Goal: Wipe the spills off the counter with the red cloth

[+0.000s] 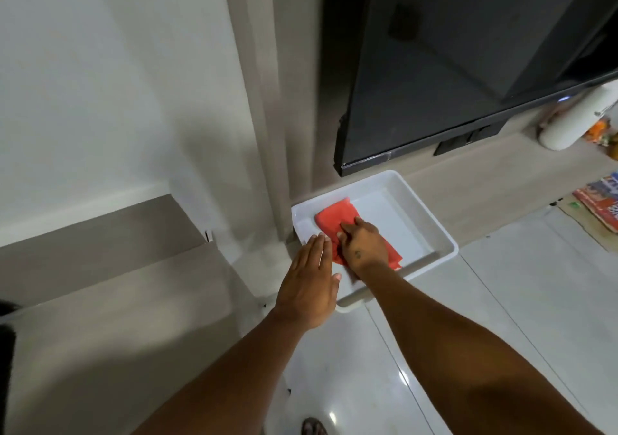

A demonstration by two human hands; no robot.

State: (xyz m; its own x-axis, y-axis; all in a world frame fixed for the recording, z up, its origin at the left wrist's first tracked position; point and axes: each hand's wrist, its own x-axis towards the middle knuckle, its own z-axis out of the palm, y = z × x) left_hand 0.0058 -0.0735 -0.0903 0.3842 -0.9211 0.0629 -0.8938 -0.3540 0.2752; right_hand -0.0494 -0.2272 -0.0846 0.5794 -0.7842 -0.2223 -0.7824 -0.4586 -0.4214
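Folded red cloth (337, 222) lying in white rectangular plastic tray (431, 230) — right hand (363, 245) pressing it, grip unclear; left hand (309, 284) hovering flat, open.

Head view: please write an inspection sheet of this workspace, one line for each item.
Surface: pale glossy floor, beige ledge along the wall; no spill can be made out.
Job's things: red cloth lies folded in the white tray, which sits at the ledge's left end and overhangs onto the floor.
Clutter: white bottle, printed packets and orange items at far right.
Grips: right hand pressing on the cloth, fingers bent; left hand flat and open over the tray's near-left rim.
Cables: nothing seen.
Surroundings: black screen above the tray, white wall left.
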